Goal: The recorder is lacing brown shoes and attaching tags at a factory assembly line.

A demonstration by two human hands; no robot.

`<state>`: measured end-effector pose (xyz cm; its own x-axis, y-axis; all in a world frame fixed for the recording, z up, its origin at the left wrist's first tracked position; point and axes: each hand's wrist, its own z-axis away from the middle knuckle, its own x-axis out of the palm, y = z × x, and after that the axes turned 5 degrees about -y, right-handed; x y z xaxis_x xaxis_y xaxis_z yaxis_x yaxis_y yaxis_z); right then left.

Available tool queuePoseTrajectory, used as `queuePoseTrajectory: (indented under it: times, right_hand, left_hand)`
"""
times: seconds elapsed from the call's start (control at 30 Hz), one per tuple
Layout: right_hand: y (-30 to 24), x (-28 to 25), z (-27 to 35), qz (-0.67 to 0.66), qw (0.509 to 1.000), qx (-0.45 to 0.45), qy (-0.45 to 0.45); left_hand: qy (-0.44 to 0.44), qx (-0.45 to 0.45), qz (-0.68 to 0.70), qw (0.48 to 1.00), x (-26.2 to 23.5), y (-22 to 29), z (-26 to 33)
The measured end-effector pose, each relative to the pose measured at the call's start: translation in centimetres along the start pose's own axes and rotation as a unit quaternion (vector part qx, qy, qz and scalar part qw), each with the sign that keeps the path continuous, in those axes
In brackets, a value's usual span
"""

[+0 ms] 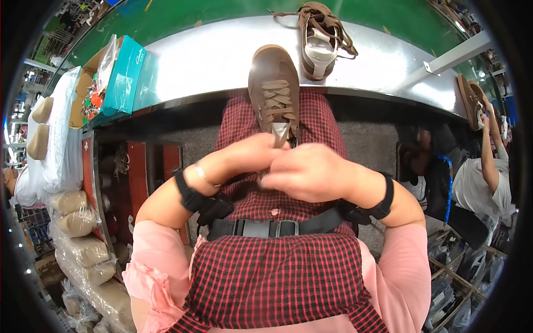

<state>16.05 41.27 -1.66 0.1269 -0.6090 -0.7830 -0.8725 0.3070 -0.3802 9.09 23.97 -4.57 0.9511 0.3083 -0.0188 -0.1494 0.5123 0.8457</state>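
Note:
A brown sneaker (272,72) rests toe-away over my lap, its toe against the edge of the metal bench. Its tan shoelace (276,95) runs criss-cross up the front, and a strand leads back from the tongue to my fingers. At the shoe's collar my left hand (252,154) is closed on the shoelace, partly covered by the other hand. Beside it, my right hand (308,172) is also closed on the lace, slightly blurred, knuckles up. The lace ends are hidden between my fingers. A second brown shoe (320,41) with loose laces stands on the bench.
A green conveyor belt (222,18) runs behind the metal bench (194,61). On the left are a teal box (125,75) of small items and bagged tan shoe forms (83,252). A co-worker (483,177) at far right holds brown shoes (471,102). A white post (461,53) rises nearby.

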Motion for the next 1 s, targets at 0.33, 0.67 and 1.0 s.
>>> queuePoseTrajectory:
  times: [0.33,0.67,1.0]
  right_hand:
    - [5.9,4.2,0.7,0.278,0.945,0.167,-0.039]
    - [6.4,4.4,1.3,0.329,0.938,0.050,0.095]
    - [5.1,0.7,-2.7,0.173,0.982,0.025,0.071]
  left_hand:
    - [0.115,0.356,-0.322,0.870,2.4,-2.1,0.2]
    - [0.196,0.233,-0.336,0.891,3.7,-6.0,-2.4]
    - [0.364,0.242,-0.334,0.835,2.6,-2.4,-2.9]
